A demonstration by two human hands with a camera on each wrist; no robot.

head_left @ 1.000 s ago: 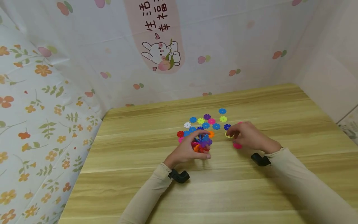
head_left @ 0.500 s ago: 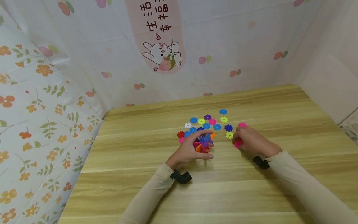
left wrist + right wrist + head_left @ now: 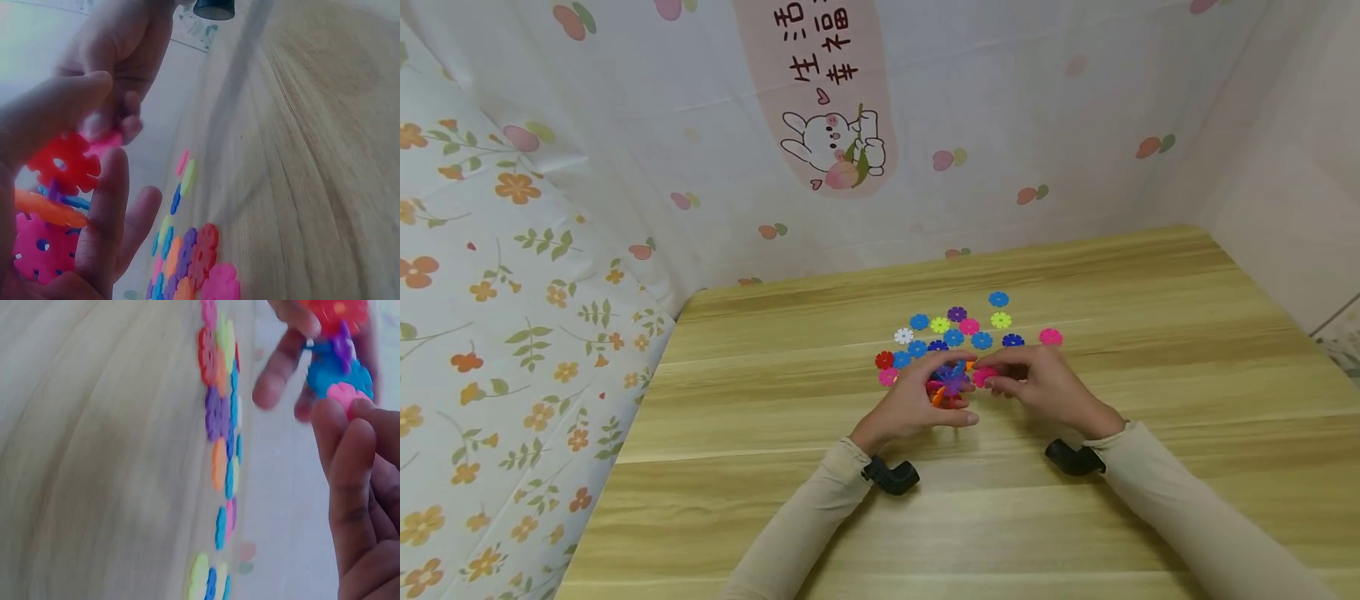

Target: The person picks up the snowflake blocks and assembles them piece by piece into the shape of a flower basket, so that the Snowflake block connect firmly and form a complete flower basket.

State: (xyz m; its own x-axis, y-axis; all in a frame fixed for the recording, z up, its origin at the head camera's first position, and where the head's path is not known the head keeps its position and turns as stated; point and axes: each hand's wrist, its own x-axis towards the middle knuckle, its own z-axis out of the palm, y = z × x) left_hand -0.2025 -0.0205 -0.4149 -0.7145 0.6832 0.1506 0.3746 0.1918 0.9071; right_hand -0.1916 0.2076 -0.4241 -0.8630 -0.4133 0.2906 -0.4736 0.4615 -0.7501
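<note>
My left hand (image 3: 904,404) holds a cluster of interlocked plastic flower discs (image 3: 952,380), in red, orange, purple, blue and pink, its fingers and thumb curved around it above the table. In the left wrist view a red disc (image 3: 49,164) of the cluster sits beside the fingers. Between thumb and fingertips, my right hand (image 3: 1054,390) pinches a pink flower disc (image 3: 982,377). The right wrist view has that pink disc overlapping a blue disc (image 3: 328,372) of the cluster; whether their slots engage, I cannot tell.
Loose flower discs lie flat on the wooden table (image 3: 970,517) behind the hands, among them a white disc (image 3: 903,335) and a red disc (image 3: 884,360). A pink disc (image 3: 1051,337) lies apart at the right. A printed cloth (image 3: 970,200) hangs behind the table.
My right hand has picked up the pink disc from the table's right side and brought it left to the cluster. The left hand has hardly moved.
</note>
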